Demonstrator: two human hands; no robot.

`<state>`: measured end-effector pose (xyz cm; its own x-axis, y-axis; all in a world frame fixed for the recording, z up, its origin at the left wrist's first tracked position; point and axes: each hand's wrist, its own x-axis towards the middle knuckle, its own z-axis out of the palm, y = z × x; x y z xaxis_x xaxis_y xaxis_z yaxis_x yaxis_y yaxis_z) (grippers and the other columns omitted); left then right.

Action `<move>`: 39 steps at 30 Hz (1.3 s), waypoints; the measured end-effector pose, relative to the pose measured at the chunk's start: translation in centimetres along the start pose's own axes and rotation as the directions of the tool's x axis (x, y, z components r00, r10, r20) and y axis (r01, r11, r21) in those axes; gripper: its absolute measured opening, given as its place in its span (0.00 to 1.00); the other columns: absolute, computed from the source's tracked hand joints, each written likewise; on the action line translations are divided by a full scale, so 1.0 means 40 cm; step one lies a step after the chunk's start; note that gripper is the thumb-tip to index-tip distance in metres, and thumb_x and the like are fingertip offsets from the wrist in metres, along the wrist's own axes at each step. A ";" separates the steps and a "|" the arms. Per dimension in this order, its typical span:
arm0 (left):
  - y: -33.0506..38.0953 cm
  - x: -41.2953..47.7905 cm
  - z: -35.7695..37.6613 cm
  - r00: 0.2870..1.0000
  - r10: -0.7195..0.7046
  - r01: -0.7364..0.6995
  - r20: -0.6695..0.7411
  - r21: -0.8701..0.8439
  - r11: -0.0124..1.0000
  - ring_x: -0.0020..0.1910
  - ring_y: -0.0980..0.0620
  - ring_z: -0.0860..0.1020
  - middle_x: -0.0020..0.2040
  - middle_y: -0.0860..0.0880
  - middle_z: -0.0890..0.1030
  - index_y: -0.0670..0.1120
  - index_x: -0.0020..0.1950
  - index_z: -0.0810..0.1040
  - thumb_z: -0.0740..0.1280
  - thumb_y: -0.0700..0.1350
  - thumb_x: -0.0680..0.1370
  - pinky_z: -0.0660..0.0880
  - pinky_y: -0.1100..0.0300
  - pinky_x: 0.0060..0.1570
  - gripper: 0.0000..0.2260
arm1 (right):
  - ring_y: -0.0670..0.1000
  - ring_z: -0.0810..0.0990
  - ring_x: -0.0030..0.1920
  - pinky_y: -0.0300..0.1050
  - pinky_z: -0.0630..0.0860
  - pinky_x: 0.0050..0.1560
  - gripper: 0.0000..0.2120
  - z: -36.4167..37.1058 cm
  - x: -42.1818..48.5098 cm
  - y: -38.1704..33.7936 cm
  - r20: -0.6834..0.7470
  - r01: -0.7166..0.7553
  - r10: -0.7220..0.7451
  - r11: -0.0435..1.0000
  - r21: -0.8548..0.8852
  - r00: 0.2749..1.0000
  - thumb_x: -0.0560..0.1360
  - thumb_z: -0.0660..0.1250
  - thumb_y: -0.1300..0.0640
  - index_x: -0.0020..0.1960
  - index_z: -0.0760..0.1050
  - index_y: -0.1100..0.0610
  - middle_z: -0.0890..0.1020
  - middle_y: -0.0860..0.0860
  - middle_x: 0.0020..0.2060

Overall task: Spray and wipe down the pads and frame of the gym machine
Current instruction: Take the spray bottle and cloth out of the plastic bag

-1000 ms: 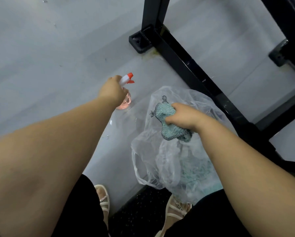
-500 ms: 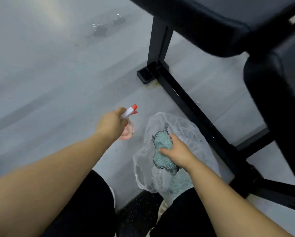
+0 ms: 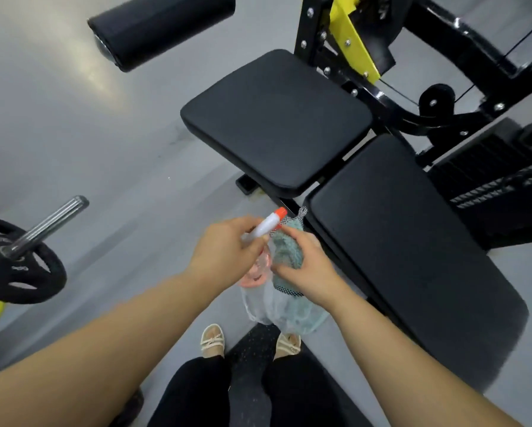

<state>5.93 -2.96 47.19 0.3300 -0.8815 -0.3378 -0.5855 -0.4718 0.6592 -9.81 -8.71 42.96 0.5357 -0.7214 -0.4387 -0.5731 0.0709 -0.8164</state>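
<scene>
From the head view, a black weight plate on a shiny metal bar sits low on the left. A black roller pad sticks out at the top. The black frame of the gym machine, with a yellow part bolted on, fills the top right, and a stack of dark weights is at the right edge. A square black pad is in the middle, and a long black pad runs down the right side, just beside the hands. Nothing lies on top of either pad. The grey floor is wide open on the left, between the weight plate and the square pad. The person's feet in pale sandals stand at the bottom. The left hand is curled around a spray bottle with a white neck, an orange tip and a pink body. The tip points up toward the edge of the long pad. The right hand grips a blue-green cloth, which touches the bottle. A thin see-through plastic bag hangs down under both hands.
</scene>
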 end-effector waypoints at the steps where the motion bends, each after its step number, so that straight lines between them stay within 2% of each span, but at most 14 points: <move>1: 0.047 -0.010 -0.016 1.000 0.024 -0.024 -0.002 0.005 1.000 0.34 0.56 0.75 0.35 0.58 0.77 0.55 0.57 0.79 0.66 0.47 0.77 0.70 0.62 0.34 0.10 | 0.38 0.66 0.59 0.31 0.64 0.57 0.34 -0.024 -0.025 -0.030 0.002 0.005 -0.005 1.000 0.005 1.000 0.68 0.74 0.55 0.69 0.63 0.43 0.65 0.44 0.61; 4: 0.194 -0.034 -0.048 0.993 0.118 -0.118 0.000 0.017 0.993 0.36 0.58 0.76 0.36 0.61 0.76 0.57 0.55 0.79 0.66 0.48 0.76 0.68 0.67 0.33 0.09 | 0.34 0.70 0.54 0.36 0.75 0.50 0.37 -0.112 -0.084 -0.105 -0.064 0.013 -0.008 0.996 0.083 0.998 0.64 0.77 0.49 0.66 0.61 0.39 0.64 0.44 0.59; 7: 0.321 -0.046 -0.060 0.972 0.236 -0.236 0.006 0.015 0.972 0.33 0.60 0.75 0.36 0.59 0.77 0.59 0.54 0.80 0.66 0.46 0.76 0.68 0.69 0.33 0.10 | 0.30 0.72 0.49 0.26 0.73 0.37 0.30 -0.211 -0.116 -0.152 -0.169 0.081 -0.053 0.983 0.164 0.984 0.67 0.75 0.53 0.65 0.67 0.44 0.69 0.46 0.57; 10: 0.403 -0.027 -0.064 0.949 0.315 -0.315 -0.011 0.006 0.949 0.43 0.54 0.76 0.44 0.52 0.81 0.54 0.55 0.81 0.67 0.46 0.75 0.72 0.60 0.44 0.10 | 0.38 0.76 0.48 0.29 0.72 0.44 0.14 -0.325 -0.121 -0.173 -0.204 0.142 -0.113 0.981 0.134 0.972 0.69 0.73 0.53 0.52 0.73 0.44 0.78 0.44 0.48; 14: 0.460 0.034 -0.062 0.934 0.356 -0.357 -0.030 -0.109 0.928 0.40 0.60 0.74 0.41 0.55 0.79 0.53 0.51 0.83 0.69 0.47 0.74 0.67 0.73 0.39 0.07 | 0.42 0.77 0.42 0.38 0.73 0.48 0.02 -0.432 -0.090 -0.182 -0.282 0.169 -0.147 0.984 0.053 0.948 0.74 0.69 0.57 0.44 0.77 0.50 0.81 0.45 0.40; 17: 0.460 0.075 -0.064 0.955 0.297 -0.286 -0.020 -0.338 0.897 0.36 0.63 0.76 0.36 0.61 0.79 0.54 0.47 0.82 0.71 0.46 0.73 0.73 0.69 0.38 0.05 | 0.41 0.79 0.40 0.36 0.75 0.44 0.05 -0.449 -0.070 -0.191 -0.314 0.179 -0.144 0.980 0.085 0.938 0.73 0.70 0.57 0.40 0.78 0.48 0.81 0.45 0.38; 20: 0.424 0.158 -0.073 0.949 0.299 -0.212 0.100 -0.499 0.840 0.36 0.64 0.76 0.37 0.61 0.79 0.53 0.51 0.80 0.74 0.44 0.71 0.71 0.71 0.34 0.10 | 0.38 0.79 0.37 0.31 0.74 0.42 0.08 -0.443 -0.027 -0.210 -0.373 0.185 -0.124 0.974 0.131 0.920 0.72 0.70 0.59 0.40 0.78 0.47 0.81 0.43 0.36; 23: 0.363 0.239 -0.085 0.916 0.299 -0.138 0.268 -0.488 0.862 0.44 0.67 0.77 0.45 0.61 0.79 0.55 0.54 0.76 0.77 0.41 0.67 0.72 0.69 0.43 0.19 | 0.39 0.79 0.36 0.33 0.74 0.41 0.05 -0.421 0.025 -0.230 -0.418 0.167 -0.057 0.958 0.231 0.907 0.72 0.70 0.61 0.42 0.79 0.52 0.82 0.46 0.37; 25: 0.322 0.288 -0.086 0.887 0.299 -0.104 0.353 -0.479 0.872 0.49 0.74 0.75 0.52 0.63 0.77 0.55 0.58 0.72 0.77 0.38 0.66 0.70 0.76 0.49 0.26 | 0.42 0.79 0.37 0.37 0.75 0.41 0.03 -0.408 0.064 -0.246 -0.435 0.150 -0.007 0.944 0.295 0.900 0.73 0.70 0.61 0.42 0.80 0.54 0.82 0.48 0.37; 28: 0.266 0.369 -0.083 0.823 0.300 -0.031 0.482 -0.490 0.871 0.55 0.61 0.79 0.57 0.54 0.80 0.52 0.66 0.67 0.79 0.36 0.64 0.76 0.65 0.53 0.36 | 0.45 0.80 0.37 0.39 0.77 0.41 0.05 -0.396 0.138 -0.279 -0.427 0.159 0.038 0.895 0.416 0.904 0.73 0.69 0.62 0.40 0.80 0.54 0.82 0.46 0.35; 30: 0.238 0.417 -0.087 0.839 0.268 -0.004 0.473 -0.487 0.873 0.54 0.55 0.81 0.56 0.52 0.80 0.53 0.66 0.66 0.80 0.36 0.62 0.79 0.57 0.51 0.38 | 0.46 0.80 0.37 0.40 0.78 0.40 0.04 -0.387 0.190 -0.297 -0.399 0.149 0.055 0.874 0.462 0.915 0.73 0.68 0.62 0.41 0.79 0.55 0.82 0.47 0.35; 34: 0.195 0.476 -0.101 0.924 0.195 -0.055 0.330 -0.389 0.920 0.50 0.61 0.80 0.53 0.58 0.80 0.57 0.61 0.69 0.81 0.41 0.60 0.78 0.61 0.50 0.35 | 0.48 0.81 0.42 0.44 0.79 0.46 0.03 -0.354 0.292 -0.298 -0.353 0.130 0.087 0.827 0.547 0.932 0.74 0.68 0.63 0.46 0.78 0.56 0.83 0.49 0.40; 37: 0.137 0.507 -0.103 0.971 0.059 0.012 0.231 -0.296 0.955 0.52 0.56 0.79 0.55 0.56 0.77 0.57 0.59 0.68 0.79 0.44 0.59 0.78 0.54 0.52 0.33 | 0.50 0.82 0.49 0.44 0.79 0.50 0.20 -0.331 0.388 -0.251 -0.265 0.004 0.197 0.794 0.608 0.944 0.72 0.71 0.61 0.61 0.69 0.50 0.82 0.52 0.50; 39: 0.081 0.525 -0.107 0.985 -0.043 0.084 0.167 -0.247 0.965 0.54 0.52 0.77 0.57 0.53 0.76 0.56 0.59 0.67 0.79 0.45 0.59 0.77 0.53 0.51 0.34 | 0.50 0.80 0.53 0.47 0.77 0.55 0.27 -0.302 0.466 -0.199 -0.256 -0.138 0.294 0.860 0.491 0.921 0.72 0.72 0.58 0.67 0.65 0.51 0.79 0.53 0.56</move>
<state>14.15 -22.90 45.12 0.2263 -0.8512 -0.4736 -0.3542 -0.5248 0.7740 -2.77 -31.05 45.82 0.1660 -0.8197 -0.5482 -0.2627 0.4990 -0.8258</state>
